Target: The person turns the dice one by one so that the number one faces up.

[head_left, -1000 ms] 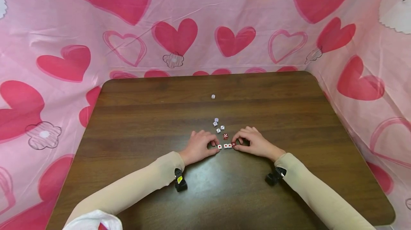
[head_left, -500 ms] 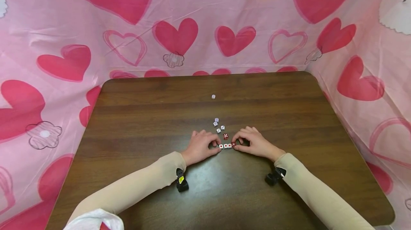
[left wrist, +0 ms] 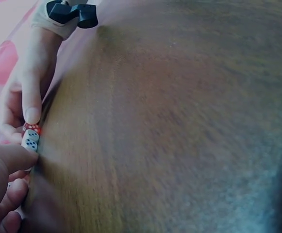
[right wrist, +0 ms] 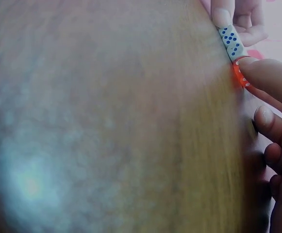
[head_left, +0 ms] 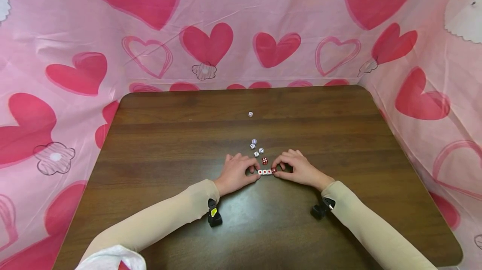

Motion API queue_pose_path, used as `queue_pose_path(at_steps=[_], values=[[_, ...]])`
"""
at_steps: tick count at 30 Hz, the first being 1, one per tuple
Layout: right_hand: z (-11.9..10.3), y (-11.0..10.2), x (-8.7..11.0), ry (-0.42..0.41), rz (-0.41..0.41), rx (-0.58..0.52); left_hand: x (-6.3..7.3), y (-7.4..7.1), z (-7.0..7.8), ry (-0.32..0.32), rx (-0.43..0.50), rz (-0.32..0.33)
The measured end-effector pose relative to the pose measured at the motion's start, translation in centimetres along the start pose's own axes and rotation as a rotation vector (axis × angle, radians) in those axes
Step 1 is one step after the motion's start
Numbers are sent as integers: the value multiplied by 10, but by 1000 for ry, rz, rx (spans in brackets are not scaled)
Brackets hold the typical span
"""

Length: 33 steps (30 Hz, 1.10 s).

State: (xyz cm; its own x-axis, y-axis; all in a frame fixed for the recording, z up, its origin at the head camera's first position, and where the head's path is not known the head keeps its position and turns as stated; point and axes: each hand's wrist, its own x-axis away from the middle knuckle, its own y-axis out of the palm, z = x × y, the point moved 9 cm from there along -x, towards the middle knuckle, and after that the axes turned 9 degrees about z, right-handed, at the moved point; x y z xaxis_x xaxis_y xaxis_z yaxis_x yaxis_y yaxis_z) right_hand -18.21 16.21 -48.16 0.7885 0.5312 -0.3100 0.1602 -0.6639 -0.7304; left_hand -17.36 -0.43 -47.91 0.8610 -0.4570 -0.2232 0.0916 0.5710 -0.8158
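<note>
Three white dice (head_left: 265,172), red single dots up, stand side by side in a short row, with a red die (head_left: 274,170) against their right end. My left hand (head_left: 236,173) pinches the leftmost white die (head_left: 260,172) between thumb and index finger. From the other side, my right hand (head_left: 299,169) pinches the red die, its thumb covering part of that die (right wrist: 238,75) in the right wrist view. Blue pips show on the near faces of the white dice (left wrist: 31,141) in the left wrist view.
Just behind the row lies a second red die (head_left: 265,160). Several loose white dice (head_left: 256,153) trail away beyond it, and one white die (head_left: 250,114) sits farther back. A pink heart-print cloth (head_left: 241,52) surrounds the brown wooden table (head_left: 180,127).
My left hand has slid the leftmost white die to the right, closing the gap to the other white dice. The right hand and the loose dice have stayed put.
</note>
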Motion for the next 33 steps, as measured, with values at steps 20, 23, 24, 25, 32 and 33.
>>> queue_pose_path(at_steps=[20,23,24,25,32,33], values=[[5,-1,-1,37,-30,10,-6,-11,-16,21,209,0],[5,0,-2,35,-33,14,-12,-15,-20,-20,212,48],[5,0,-2,36,-33,12,-14,-16,-22,-39,201,59],[5,0,-2,36,-34,11,-16,-16,-24,-69,186,62],[4,1,0,40,-34,-9,-26,-13,-31,-202,99,30],[4,1,1,41,-33,-11,-27,-13,-31,-204,95,27]])
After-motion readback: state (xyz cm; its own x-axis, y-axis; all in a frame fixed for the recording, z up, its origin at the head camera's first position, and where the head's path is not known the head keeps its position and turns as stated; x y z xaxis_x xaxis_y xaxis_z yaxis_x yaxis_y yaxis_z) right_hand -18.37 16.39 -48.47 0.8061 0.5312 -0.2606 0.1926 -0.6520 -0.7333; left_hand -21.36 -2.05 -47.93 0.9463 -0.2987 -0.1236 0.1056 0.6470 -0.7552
